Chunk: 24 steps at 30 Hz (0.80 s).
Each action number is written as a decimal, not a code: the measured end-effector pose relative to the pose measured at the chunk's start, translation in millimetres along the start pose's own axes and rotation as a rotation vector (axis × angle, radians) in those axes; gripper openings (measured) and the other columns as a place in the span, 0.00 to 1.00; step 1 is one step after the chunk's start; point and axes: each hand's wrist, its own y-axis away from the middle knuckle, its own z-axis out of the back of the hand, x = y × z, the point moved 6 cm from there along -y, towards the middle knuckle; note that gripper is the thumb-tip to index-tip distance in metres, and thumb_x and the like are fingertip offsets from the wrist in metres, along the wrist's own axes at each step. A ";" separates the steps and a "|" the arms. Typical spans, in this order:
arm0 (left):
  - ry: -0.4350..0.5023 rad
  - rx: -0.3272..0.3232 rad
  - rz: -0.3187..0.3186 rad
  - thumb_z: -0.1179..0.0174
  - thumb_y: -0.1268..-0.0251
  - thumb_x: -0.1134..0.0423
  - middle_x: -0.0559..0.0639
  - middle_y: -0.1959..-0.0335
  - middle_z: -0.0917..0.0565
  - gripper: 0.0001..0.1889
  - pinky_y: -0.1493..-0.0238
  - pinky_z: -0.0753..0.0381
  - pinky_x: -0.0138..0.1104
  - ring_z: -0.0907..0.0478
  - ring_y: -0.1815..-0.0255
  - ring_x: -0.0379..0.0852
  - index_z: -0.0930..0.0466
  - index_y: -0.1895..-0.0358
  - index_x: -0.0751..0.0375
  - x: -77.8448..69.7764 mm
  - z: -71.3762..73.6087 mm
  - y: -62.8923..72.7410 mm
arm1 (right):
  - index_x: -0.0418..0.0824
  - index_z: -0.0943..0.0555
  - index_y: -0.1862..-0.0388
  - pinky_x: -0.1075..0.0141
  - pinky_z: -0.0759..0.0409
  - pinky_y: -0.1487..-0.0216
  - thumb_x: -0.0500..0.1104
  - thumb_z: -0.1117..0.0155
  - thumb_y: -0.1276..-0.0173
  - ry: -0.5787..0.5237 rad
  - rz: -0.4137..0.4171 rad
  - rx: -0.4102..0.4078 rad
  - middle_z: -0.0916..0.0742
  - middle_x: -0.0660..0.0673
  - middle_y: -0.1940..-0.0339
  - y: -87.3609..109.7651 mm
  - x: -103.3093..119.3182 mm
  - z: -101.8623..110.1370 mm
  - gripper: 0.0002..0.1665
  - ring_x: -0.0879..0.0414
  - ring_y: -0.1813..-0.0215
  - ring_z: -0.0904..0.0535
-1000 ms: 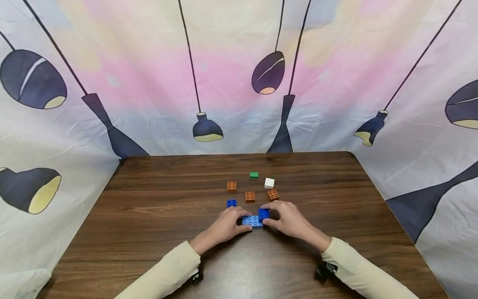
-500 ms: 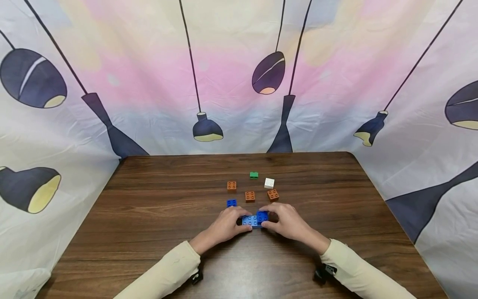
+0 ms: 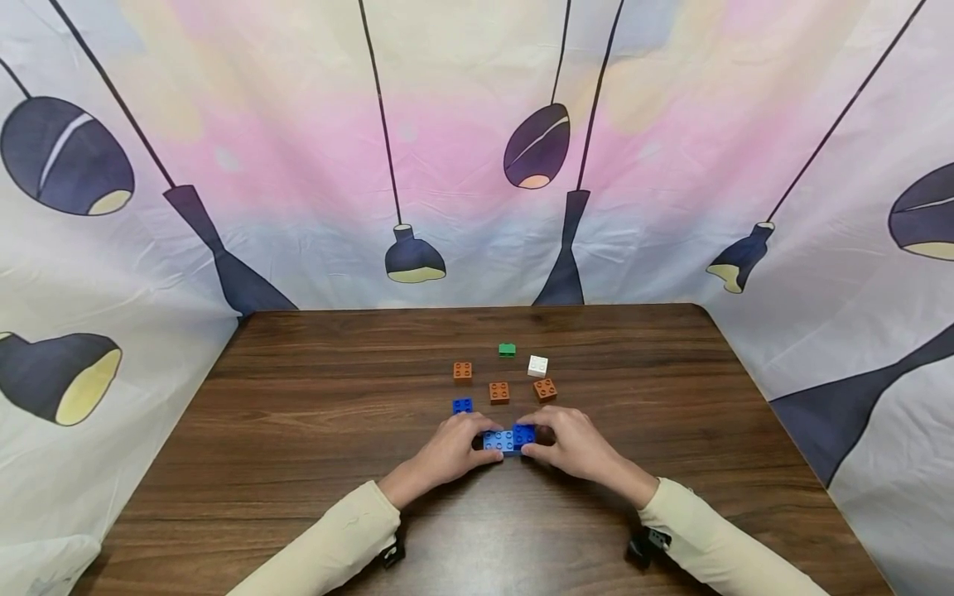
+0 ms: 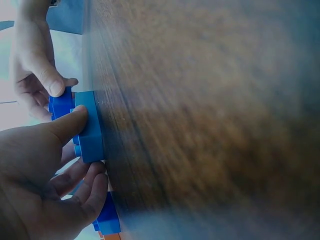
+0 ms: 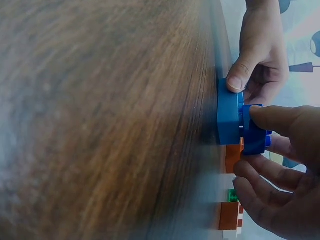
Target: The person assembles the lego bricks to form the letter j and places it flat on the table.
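Note:
A long light blue toy brick (image 3: 498,442) lies studs up on the table, and my left hand (image 3: 450,449) pinches its left end between thumb and fingers. My right hand (image 3: 572,444) holds a square dark blue brick (image 3: 524,436) by its front and back sides, over the long brick's right end. In the right wrist view, some studs of the light blue brick (image 5: 228,115) show in a narrow gap below the dark blue brick (image 5: 254,132). A second dark blue brick (image 3: 462,405) rests just behind my left hand, partly hidden by it.
Behind the hands lie three orange-brown bricks, one left (image 3: 462,372), one central (image 3: 498,392) and one right (image 3: 545,389). Farther back are a white brick (image 3: 537,366) and a small green brick (image 3: 507,350). A patterned cloth (image 3: 477,165) hangs behind the wooden table (image 3: 313,389).
My right hand has moved the dark blue brick slightly left and down onto the long brick's right end. The left hand and the light blue brick have stayed in place.

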 end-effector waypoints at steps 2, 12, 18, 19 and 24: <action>-0.001 0.002 0.001 0.28 0.35 0.55 0.52 0.53 0.11 0.19 0.50 0.20 0.43 0.17 0.51 0.47 0.14 0.47 0.63 -0.1 -0.2 -0.1 | 0.45 0.13 0.44 0.66 0.30 0.66 0.48 0.25 0.34 -0.003 0.002 -0.001 0.14 0.53 0.60 -0.1 -0.3 0.0 0.20 0.60 0.67 0.26; 0.007 -0.001 0.001 0.28 0.35 0.56 0.53 0.52 0.12 0.19 0.49 0.19 0.44 0.17 0.50 0.48 0.14 0.47 0.63 -0.6 0.7 -0.3 | 0.42 0.13 0.44 0.68 0.27 0.67 0.46 0.24 0.35 -0.022 -0.008 0.016 0.15 0.54 0.63 -2.1 -3.4 1.7 0.21 0.64 0.67 0.25; 0.013 0.002 0.004 0.28 0.35 0.57 0.53 0.52 0.12 0.19 0.50 0.19 0.44 0.17 0.50 0.48 0.14 0.47 0.64 0.0 0.4 0.8 | 0.41 0.12 0.46 0.68 0.27 0.68 0.45 0.23 0.36 -0.021 -0.006 0.039 0.15 0.54 0.66 -4.4 -2.0 1.6 0.20 0.64 0.68 0.24; 0.013 0.002 0.005 0.28 0.35 0.57 0.53 0.52 0.12 0.19 0.50 0.19 0.44 0.17 0.50 0.48 0.14 0.47 0.64 0.1 0.4 0.9 | 0.41 0.12 0.46 0.68 0.27 0.68 0.45 0.23 0.36 -0.023 -0.011 0.042 0.15 0.54 0.66 -4.6 -2.0 1.4 0.20 0.63 0.68 0.24; 0.016 0.001 0.010 0.28 0.35 0.56 0.53 0.52 0.12 0.18 0.49 0.19 0.44 0.17 0.50 0.48 0.14 0.47 0.64 0.4 0.5 0.3 | 0.41 0.11 0.46 0.69 0.28 0.69 0.45 0.22 0.36 -0.032 -0.027 0.038 0.15 0.54 0.65 -5.9 -2.2 0.6 0.20 0.64 0.69 0.25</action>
